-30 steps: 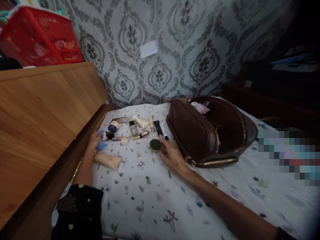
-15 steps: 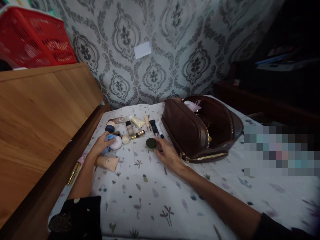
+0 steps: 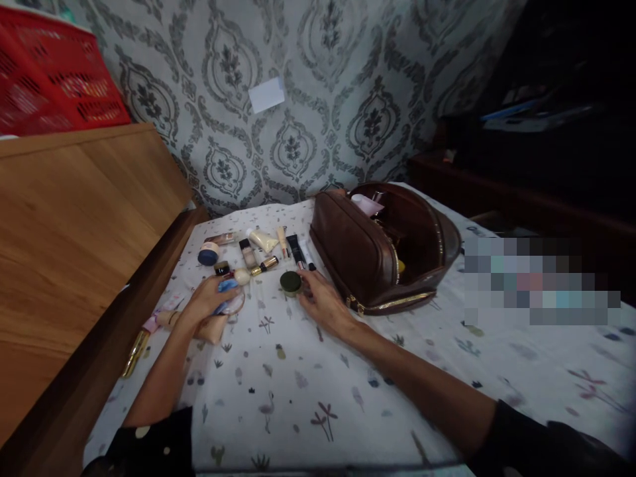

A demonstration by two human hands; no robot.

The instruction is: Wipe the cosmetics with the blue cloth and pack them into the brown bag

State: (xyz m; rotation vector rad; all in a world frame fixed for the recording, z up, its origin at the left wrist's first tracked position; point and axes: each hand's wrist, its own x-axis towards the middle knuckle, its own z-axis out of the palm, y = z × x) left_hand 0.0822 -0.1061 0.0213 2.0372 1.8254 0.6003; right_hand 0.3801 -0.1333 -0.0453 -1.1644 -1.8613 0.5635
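My left hand [image 3: 205, 302] is closed on a blue, soft-looking piece with a round pale disc [image 3: 234, 303] against it, low over the sheet. The fingers partly hide both, so I cannot tell whether they are one item. At the right edge of a small jar with a dark green lid [image 3: 291, 283], the thumb and fingers of my right hand [image 3: 322, 303] pinch its side; the jar sits on the sheet. Beyond lie a cream tube [image 3: 263, 240], a foundation bottle [image 3: 247, 253], a gold-and-black tube [image 3: 265, 265], a black tube [image 3: 295, 251] and a blue-based jar [image 3: 208, 254].
An unzipped brown leather bag [image 3: 355, 248] stands right of my right hand, items inside. A peach tube [image 3: 212, 328] and a gold-capped pink tube [image 3: 135, 353] lie by my left arm. A wooden panel [image 3: 89, 218] bounds the left; the patterned wall [image 3: 293, 149] rises behind.
My left hand has moved right and nearer, carrying the blue piece and pale disc away from the blue-based jar. My right hand stays at the green-lidded jar. The view has shifted slightly right.
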